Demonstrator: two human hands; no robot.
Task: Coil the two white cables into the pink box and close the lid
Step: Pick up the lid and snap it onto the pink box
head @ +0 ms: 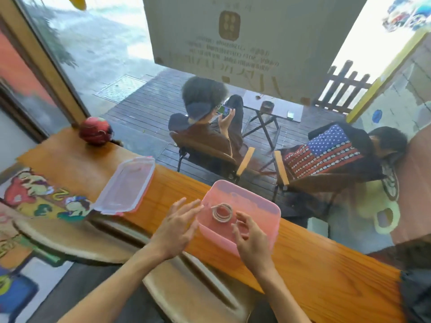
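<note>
Hovering over the pink box (238,220), both hands are working the coiling step. A white cable coil (222,212) is lying inside the box. The left hand (176,226), at 9 o'clock of the box, is showing an open, empty grip. The right hand (253,240), at 5 o'clock, is curling its fingers; whether it pinches a strand cannot be told. The lid (126,186) is lying at 10 o'clock on the bench (314,264), to be fetched next.

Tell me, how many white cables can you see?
1 coil for sure: a white cable lying coiled inside the pink box. A second could be wound into it; too blurry to tell.
</note>
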